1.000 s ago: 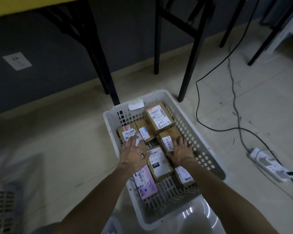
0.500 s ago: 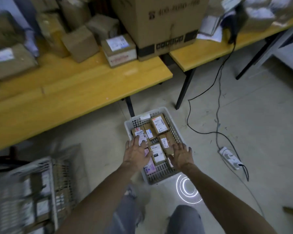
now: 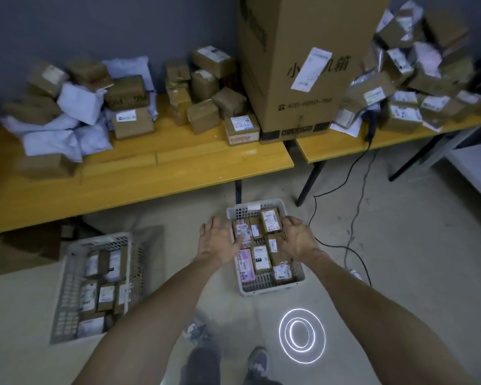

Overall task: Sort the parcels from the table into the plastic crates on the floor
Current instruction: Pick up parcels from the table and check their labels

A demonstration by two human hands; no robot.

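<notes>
Left hand (image 3: 220, 241), right hand (image 3: 299, 237): grip wide, empty, both covering the side rims of the crate (image 3: 272, 286). Second crate (image 3: 67, 287), 8 o'clock: blurred, contents unreadable.

My one camera sits on my head, wide-angle, looking forward and down: the crate (image 3: 264, 284) on the floor (image 3: 400, 245) lies near below, the table (image 3: 150, 173) stands farther ahead.
</notes>
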